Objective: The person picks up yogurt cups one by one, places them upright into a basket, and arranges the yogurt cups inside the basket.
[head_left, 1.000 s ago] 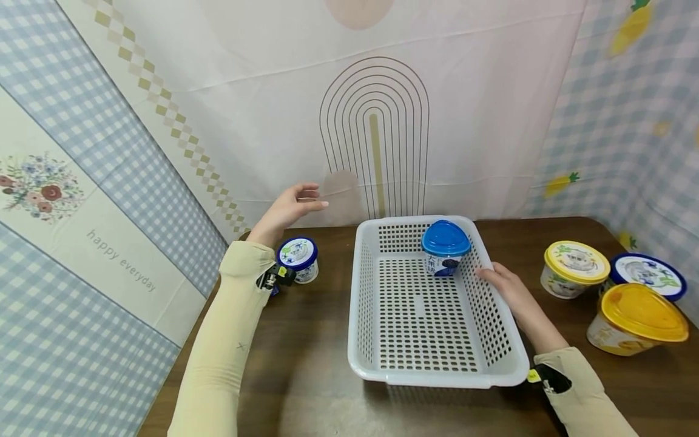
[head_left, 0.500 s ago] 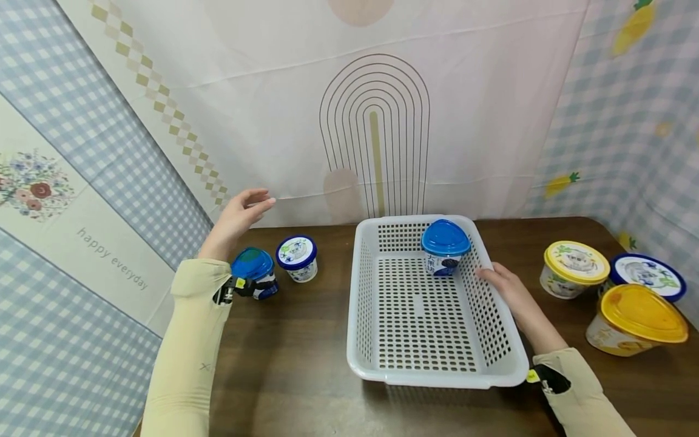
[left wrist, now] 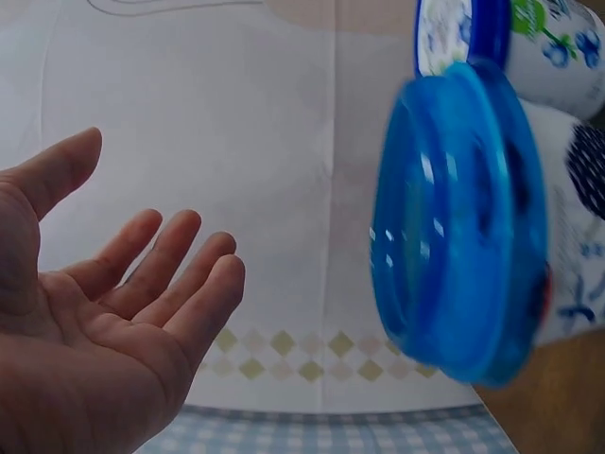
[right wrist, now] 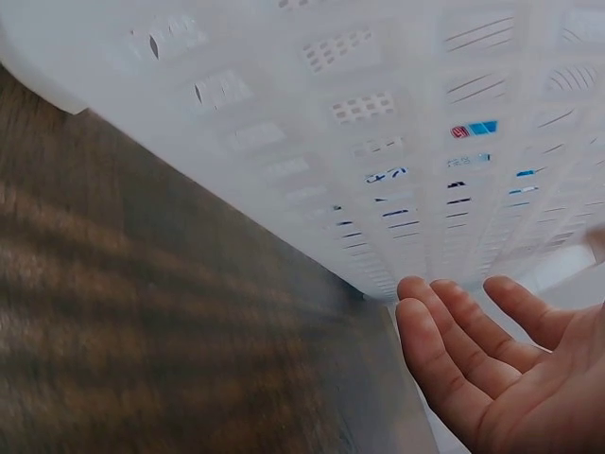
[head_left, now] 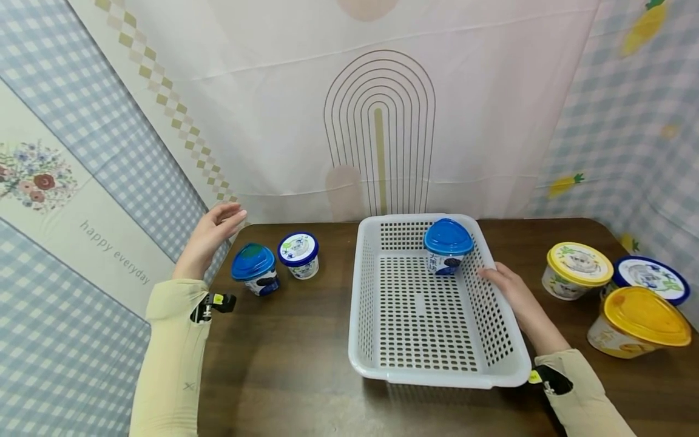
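Over the last second, the left grip (head_left: 209,235) has been swung leftward, away from the white slotted basket (head_left: 439,379), and the table's left edge has been reached. By this sweep, the outer blue-lidded cup (head_left: 255,269), almost wholly covered before, has been brought into full sight beside the round blueberry cup (head_left: 298,255). Nothing is held by the left grip: its fingers are relaxed and spread, and a gap is left between them and the outer blue-lidded cup. No change is found in the basket, where one similar blue-lidded cup (head_left: 448,246) is seated by the right wall at the far end. The loading of the basket is therefore judged not to have been advanced by this move.

The right grip (head_left: 510,294) is kept at the basket's right side, with the thumb laid at the rim. Loosely extended fingers are shown outside the wall by its wrist camera, but whether the rim is pinched cannot be told.

On the right of the table (head_left: 295,364), a dark-blue-lidded tub (head_left: 650,280) is partly hidden by the yellow-lidded tubs (head_left: 644,315). In the left wrist view, the outer blue-lidded cup is blurred and cut off by the frame; its small print cannot be read.
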Available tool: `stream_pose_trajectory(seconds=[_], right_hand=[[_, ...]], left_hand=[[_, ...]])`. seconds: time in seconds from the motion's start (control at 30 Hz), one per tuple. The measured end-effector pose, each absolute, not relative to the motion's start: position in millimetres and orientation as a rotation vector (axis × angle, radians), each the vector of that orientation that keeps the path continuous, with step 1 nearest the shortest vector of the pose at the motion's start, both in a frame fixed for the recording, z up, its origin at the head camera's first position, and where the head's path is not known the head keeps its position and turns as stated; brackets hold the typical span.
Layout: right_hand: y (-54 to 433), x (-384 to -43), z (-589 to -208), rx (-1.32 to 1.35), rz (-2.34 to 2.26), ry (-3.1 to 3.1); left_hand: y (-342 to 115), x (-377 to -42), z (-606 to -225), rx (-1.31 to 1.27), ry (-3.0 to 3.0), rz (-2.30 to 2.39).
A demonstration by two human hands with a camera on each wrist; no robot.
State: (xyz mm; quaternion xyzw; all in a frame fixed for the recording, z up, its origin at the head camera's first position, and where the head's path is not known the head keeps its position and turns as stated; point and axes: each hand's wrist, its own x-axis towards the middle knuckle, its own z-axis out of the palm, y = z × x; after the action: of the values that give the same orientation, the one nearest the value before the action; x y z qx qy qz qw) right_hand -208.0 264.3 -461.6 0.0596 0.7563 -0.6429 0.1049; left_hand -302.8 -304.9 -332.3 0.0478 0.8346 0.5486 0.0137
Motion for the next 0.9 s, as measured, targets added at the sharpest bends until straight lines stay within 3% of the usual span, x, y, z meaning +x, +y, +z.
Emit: stream_pose_trajectory(seconds=[0.9], right_hand=[[266,-206,-462,0.141,-1.949,2.196]], left_hand=[[-335,-275,-386,0.03,2.568,1.635]])
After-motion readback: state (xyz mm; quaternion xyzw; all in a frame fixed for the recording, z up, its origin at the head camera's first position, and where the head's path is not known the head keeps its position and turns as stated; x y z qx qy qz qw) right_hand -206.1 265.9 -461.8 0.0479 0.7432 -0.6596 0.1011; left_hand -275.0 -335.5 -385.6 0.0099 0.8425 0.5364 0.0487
